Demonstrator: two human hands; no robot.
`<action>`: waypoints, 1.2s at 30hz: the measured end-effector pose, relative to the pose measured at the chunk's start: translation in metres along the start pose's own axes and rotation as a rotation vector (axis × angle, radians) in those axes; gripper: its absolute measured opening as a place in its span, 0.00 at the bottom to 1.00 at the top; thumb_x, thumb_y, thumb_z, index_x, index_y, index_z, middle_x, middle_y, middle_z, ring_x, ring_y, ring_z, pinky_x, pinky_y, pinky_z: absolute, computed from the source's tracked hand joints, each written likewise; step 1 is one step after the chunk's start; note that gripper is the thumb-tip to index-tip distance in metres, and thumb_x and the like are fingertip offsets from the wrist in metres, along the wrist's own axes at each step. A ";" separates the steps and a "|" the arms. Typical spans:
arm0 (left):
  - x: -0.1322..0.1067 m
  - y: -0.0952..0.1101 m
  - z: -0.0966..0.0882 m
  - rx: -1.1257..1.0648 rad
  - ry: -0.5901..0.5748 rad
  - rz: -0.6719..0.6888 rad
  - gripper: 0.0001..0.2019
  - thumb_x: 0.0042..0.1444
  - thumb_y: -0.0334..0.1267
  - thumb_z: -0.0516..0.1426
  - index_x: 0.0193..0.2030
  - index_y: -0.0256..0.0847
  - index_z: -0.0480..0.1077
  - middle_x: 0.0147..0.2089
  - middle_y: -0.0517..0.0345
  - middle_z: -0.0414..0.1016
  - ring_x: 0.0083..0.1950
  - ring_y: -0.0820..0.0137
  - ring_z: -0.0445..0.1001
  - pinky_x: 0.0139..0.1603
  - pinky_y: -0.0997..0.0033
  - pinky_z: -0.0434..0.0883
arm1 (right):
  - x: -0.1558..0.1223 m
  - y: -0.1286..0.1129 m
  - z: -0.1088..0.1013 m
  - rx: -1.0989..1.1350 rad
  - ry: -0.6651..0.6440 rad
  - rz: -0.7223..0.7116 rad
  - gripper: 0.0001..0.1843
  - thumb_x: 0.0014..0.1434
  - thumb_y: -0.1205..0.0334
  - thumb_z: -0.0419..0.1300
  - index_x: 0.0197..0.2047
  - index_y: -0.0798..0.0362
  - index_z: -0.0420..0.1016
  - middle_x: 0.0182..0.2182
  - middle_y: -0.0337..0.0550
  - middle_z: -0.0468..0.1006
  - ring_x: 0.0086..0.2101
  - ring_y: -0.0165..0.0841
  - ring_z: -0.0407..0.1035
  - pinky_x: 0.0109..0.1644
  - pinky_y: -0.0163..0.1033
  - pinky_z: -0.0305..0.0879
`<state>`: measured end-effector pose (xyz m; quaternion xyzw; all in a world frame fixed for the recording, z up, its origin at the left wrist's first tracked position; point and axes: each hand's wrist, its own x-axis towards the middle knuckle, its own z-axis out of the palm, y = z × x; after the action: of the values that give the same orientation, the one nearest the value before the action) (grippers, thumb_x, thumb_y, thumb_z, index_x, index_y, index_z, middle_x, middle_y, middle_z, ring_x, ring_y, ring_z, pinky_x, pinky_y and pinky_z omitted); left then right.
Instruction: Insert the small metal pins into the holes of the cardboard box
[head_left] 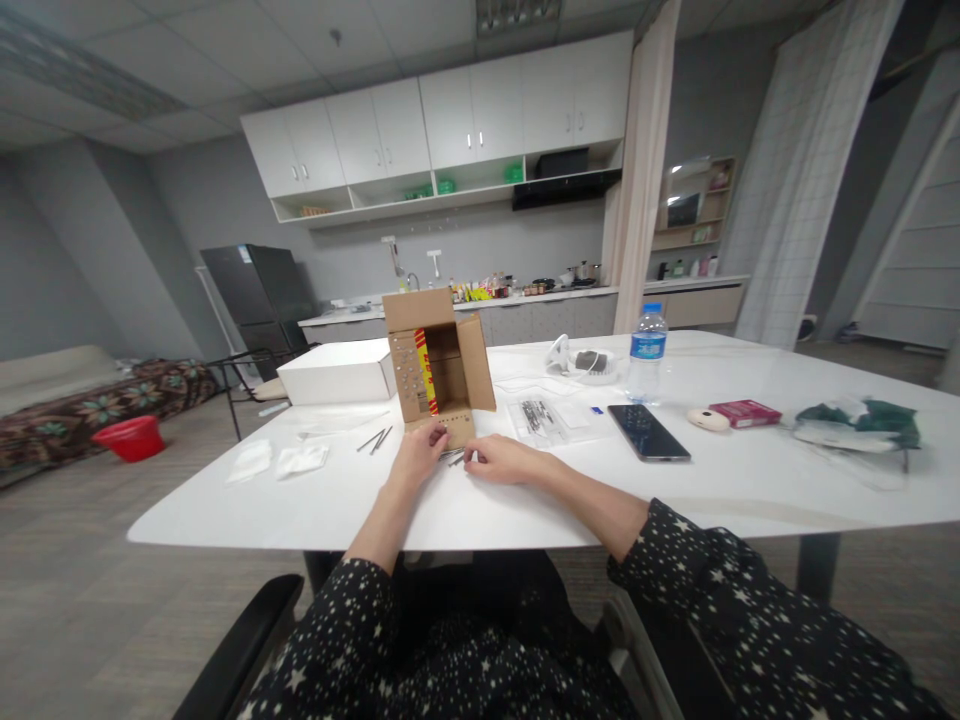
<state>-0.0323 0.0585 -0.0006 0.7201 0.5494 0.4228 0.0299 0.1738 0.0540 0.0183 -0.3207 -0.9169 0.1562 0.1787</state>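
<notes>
A: Where are the hands now?

B: Both rest on the table [750, 480], just in front of the box [437, 368]. The left hand [417, 452] has its fingers curled, tips touching the low front flap of the box. It is not closed on anything I can see.

A: And the right hand?

B: The right hand [501, 460] lies near the left one, fingers bent loosely, thumb toward the box. Some thin dark pins [456, 458] lie between the 2 hands, but if it pinches one, I cannot tell, too small.

A: How does the box stand?

B: Upright, open side facing the person, flaps spread, w/ small holes in the cardboard and a red-yellow strip inside.

A: What else is around?

B: Left of the box: 2 more pins [375, 440], a white carton [337, 372] behind them. Right of it: a clear bag [541, 418], then a phone [648, 432], a bottle [646, 352], approx. in the middle of the table. A red case [745, 412] is further right, well apart from the hands.
</notes>
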 end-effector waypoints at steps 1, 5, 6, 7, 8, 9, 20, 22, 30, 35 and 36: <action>0.000 -0.001 0.000 -0.003 0.004 -0.002 0.07 0.54 0.40 0.56 0.34 0.41 0.74 0.31 0.54 0.80 0.33 0.65 0.78 0.36 0.66 0.73 | 0.000 0.001 0.000 0.000 0.001 -0.003 0.14 0.59 0.60 0.55 0.44 0.54 0.77 0.32 0.45 0.78 0.34 0.33 0.70 0.36 0.34 0.59; 0.001 -0.004 -0.001 -0.025 0.102 0.002 0.11 0.56 0.42 0.54 0.37 0.40 0.75 0.34 0.52 0.79 0.34 0.65 0.77 0.38 0.65 0.73 | 0.000 0.001 0.000 -0.005 0.003 -0.005 0.14 0.58 0.60 0.56 0.44 0.54 0.77 0.33 0.45 0.78 0.34 0.34 0.70 0.36 0.34 0.59; 0.001 -0.004 -0.001 -0.026 0.141 0.001 0.11 0.56 0.43 0.54 0.37 0.40 0.75 0.35 0.51 0.79 0.35 0.65 0.77 0.39 0.64 0.73 | 0.000 0.000 0.000 -0.007 0.000 -0.002 0.14 0.58 0.60 0.56 0.44 0.54 0.77 0.33 0.46 0.78 0.34 0.34 0.70 0.36 0.34 0.59; 0.002 -0.005 -0.002 -0.029 0.178 -0.005 0.12 0.57 0.43 0.54 0.37 0.39 0.75 0.36 0.50 0.79 0.35 0.65 0.77 0.40 0.64 0.73 | 0.000 0.000 0.000 -0.009 -0.003 0.000 0.14 0.59 0.60 0.56 0.44 0.54 0.77 0.33 0.46 0.78 0.34 0.34 0.70 0.36 0.34 0.59; 0.002 -0.006 -0.002 -0.038 0.211 -0.019 0.12 0.56 0.43 0.54 0.37 0.39 0.75 0.37 0.50 0.79 0.36 0.65 0.77 0.41 0.64 0.73 | 0.000 -0.001 0.000 -0.012 -0.005 0.000 0.14 0.59 0.59 0.56 0.44 0.54 0.77 0.33 0.46 0.79 0.34 0.34 0.70 0.36 0.34 0.59; 0.002 -0.007 -0.003 -0.054 0.238 -0.039 0.12 0.57 0.43 0.54 0.37 0.39 0.75 0.37 0.49 0.79 0.36 0.65 0.77 0.41 0.63 0.73 | 0.000 -0.001 -0.001 -0.015 -0.007 0.001 0.14 0.59 0.59 0.55 0.44 0.55 0.77 0.34 0.46 0.79 0.34 0.34 0.70 0.36 0.34 0.59; 0.008 -0.008 -0.002 -0.154 0.313 -0.118 0.10 0.54 0.40 0.55 0.42 0.40 0.68 0.35 0.53 0.78 0.35 0.67 0.76 0.38 0.67 0.72 | 0.001 -0.001 0.000 -0.016 -0.002 -0.001 0.14 0.59 0.60 0.56 0.45 0.54 0.77 0.34 0.46 0.79 0.34 0.34 0.70 0.37 0.34 0.59; 0.010 -0.010 0.001 -0.166 0.336 -0.105 0.10 0.54 0.39 0.55 0.43 0.40 0.67 0.36 0.54 0.77 0.34 0.68 0.75 0.38 0.68 0.72 | 0.001 -0.001 0.000 -0.018 -0.001 -0.002 0.13 0.59 0.60 0.56 0.45 0.54 0.77 0.33 0.45 0.79 0.34 0.34 0.70 0.36 0.34 0.59; 0.012 -0.011 -0.003 -0.178 0.397 -0.121 0.12 0.54 0.39 0.55 0.46 0.42 0.64 0.35 0.57 0.76 0.33 0.70 0.75 0.36 0.70 0.71 | 0.002 0.002 0.002 -0.022 0.005 -0.014 0.14 0.59 0.59 0.56 0.44 0.54 0.77 0.34 0.46 0.79 0.34 0.34 0.70 0.36 0.34 0.59; 0.011 -0.011 -0.004 -0.138 0.381 -0.129 0.11 0.54 0.40 0.56 0.44 0.43 0.65 0.35 0.57 0.77 0.34 0.69 0.76 0.37 0.70 0.71 | 0.002 0.001 0.002 -0.026 0.005 -0.014 0.15 0.58 0.59 0.55 0.45 0.54 0.78 0.34 0.46 0.79 0.34 0.34 0.70 0.36 0.34 0.59; 0.011 -0.011 -0.004 -0.126 0.374 -0.125 0.11 0.54 0.41 0.56 0.43 0.43 0.65 0.35 0.57 0.77 0.34 0.69 0.76 0.38 0.70 0.71 | 0.002 0.001 0.001 -0.027 0.003 -0.009 0.15 0.58 0.59 0.55 0.45 0.54 0.78 0.34 0.46 0.79 0.34 0.34 0.70 0.36 0.34 0.59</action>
<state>-0.0431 0.0703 0.0027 0.5901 0.5615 0.5801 -0.0012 0.1724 0.0552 0.0172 -0.3191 -0.9202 0.1425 0.1763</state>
